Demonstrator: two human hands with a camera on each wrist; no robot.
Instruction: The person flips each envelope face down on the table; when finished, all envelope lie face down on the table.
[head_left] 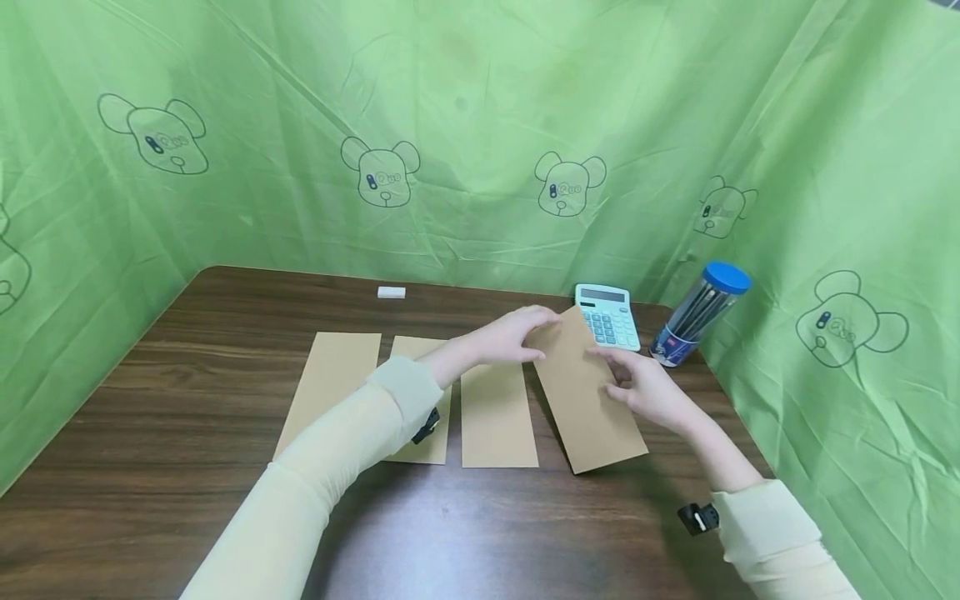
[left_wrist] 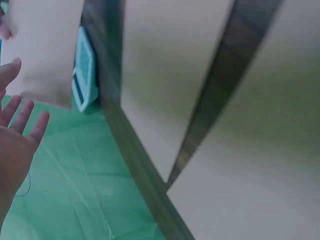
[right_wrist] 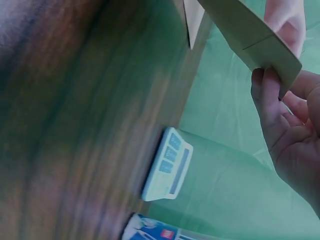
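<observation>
A brown paper envelope (head_left: 588,408) is raised at a tilt above the right part of the table. My right hand (head_left: 651,390) pinches it by its right edge, fingers beneath, as the right wrist view shows; a straight seam crosses the underside of the envelope (right_wrist: 265,50). At its upper left edge is my left hand (head_left: 510,335), fingers loosely spread and not closed round it. In the left wrist view, the thumb of the left hand (left_wrist: 15,145) overlaps the envelope; contact is unclear. Flat on the table lie similar brown envelopes: left (head_left: 341,358), middle (head_left: 420,446) partly behind my left arm, and right (head_left: 497,417).
Behind the raised envelope stands a light blue calculator (head_left: 618,321), partly covered. A clear tub of dark pens with a blue lid (head_left: 693,317) stands at the back right. A small white block (head_left: 392,292) lies near the table's back edge. Green curtain (head_left: 465,100) surrounds the brown table (head_left: 150,392).
</observation>
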